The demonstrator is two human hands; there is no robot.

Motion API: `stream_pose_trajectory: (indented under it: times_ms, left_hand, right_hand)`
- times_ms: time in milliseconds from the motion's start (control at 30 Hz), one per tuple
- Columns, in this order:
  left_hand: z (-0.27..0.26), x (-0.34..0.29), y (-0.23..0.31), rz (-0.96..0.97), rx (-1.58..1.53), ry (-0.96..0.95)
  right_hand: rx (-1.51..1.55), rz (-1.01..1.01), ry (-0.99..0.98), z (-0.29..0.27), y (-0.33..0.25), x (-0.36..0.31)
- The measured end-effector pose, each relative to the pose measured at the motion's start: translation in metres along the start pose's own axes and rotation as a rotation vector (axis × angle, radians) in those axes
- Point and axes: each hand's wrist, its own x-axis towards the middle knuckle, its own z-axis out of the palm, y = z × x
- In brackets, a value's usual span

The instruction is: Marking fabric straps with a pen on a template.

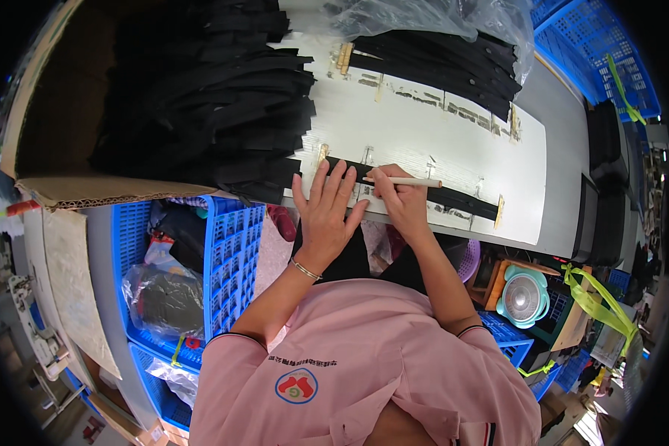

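Note:
A black fabric strip (462, 201) lies lengthwise along the near edge of a white board (416, 137). My left hand (324, 214) rests flat on its left part, fingers spread. My right hand (404, 205) is closed around a pale pencil (422, 182), whose tip meets the strip just right of my left fingers. Tan tape pieces sit by both ends of the strip, and dark marks run beside it. Farther back on the board, a bundle of black strips (442, 70) lies partly under clear plastic (416, 16).
A large heap of black strips (208, 111) fills the left side, by a cardboard box (89, 189). Below it stand blue crates (234, 260) with bagged items. A blue basket (595, 52) is at the far right; a small turquoise fan (524, 297) sits below the table's right side.

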Motion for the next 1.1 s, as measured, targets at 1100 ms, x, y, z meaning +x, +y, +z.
stream_pose_trajectory:
  times_ms: [1100]
  left_hand:
    - [-0.002, 0.013, 0.026, 0.010, -0.038, -0.008]
  right_hand:
    - [-0.024, -0.028, 0.286, -0.081, 0.026, -0.020]
